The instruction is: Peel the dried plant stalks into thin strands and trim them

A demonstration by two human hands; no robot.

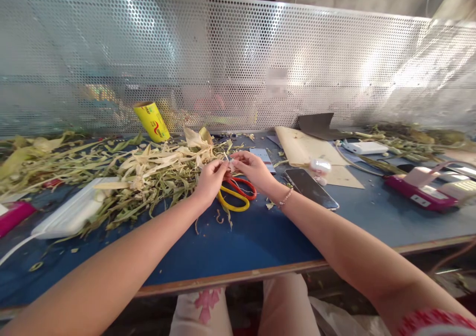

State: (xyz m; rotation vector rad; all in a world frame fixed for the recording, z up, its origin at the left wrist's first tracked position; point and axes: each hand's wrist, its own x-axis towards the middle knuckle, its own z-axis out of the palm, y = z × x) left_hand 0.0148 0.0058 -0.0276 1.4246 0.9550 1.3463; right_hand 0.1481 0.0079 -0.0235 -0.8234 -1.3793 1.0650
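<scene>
Forearms (148, 241) over table edge (230, 278), left fingers (216, 165) and right fingers (243, 158) tight on a pale scrap (225, 156), tabletop (260, 239) room before scissors (240, 209)

Beaded bracelet (286, 197) on right wrist (277, 191); red-and-white sleeve (439, 321); pale trousers (287, 306) with pink bow (206, 304).

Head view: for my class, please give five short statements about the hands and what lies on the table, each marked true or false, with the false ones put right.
1. The scissors have one red and one yellow handle. True.
2. The phone lies left of both hands. False: the phone lies to their right.
3. The left hand and right hand are close together. True.
4. The bracelet is on the left wrist. False: the bracelet is on the right wrist.
5. The tube is blue all over. False: the tube is mostly yellow.
</scene>
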